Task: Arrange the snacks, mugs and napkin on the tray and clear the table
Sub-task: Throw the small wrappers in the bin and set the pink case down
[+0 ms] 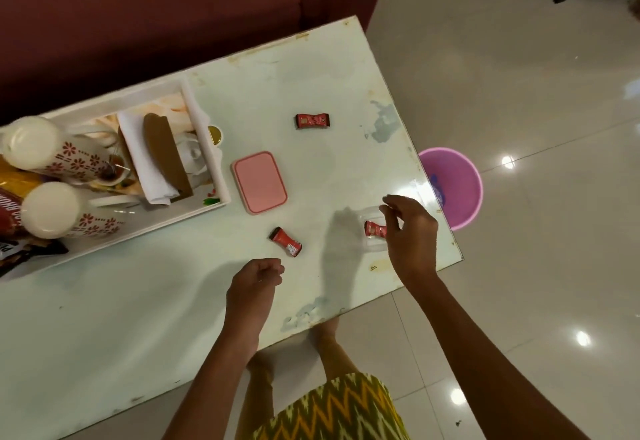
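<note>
Roughly mid-clearing: the white rectangular tray (221, 176) at the table's left already held two white floral-patterned mugs (52, 176), a folded white napkin (145, 159) and some snack packets (20, 218) at its near-left end. Three small red wrapped candies stayed loose on the pale glass-topped table (138, 318): the far red candy (312, 120) lay alone, the near red candy (286, 242) just beyond the left hand (254, 283), and the right red candy (375, 230) sat by the right edge. Right hand (410, 231) was pinching that candy between thumb and fingertips, seemingly inside a clear glass, hard to tell. Left hand curled loosely, holding nothing. A pink rounded-rectangle lidded box (259, 181) sat just beside the tray. Risks: a thin pinch could drop the slick wrapper near the edge, off toward the pink plastic bucket (453, 186) on the floor; a clumsy pull could tip the glass.
</note>
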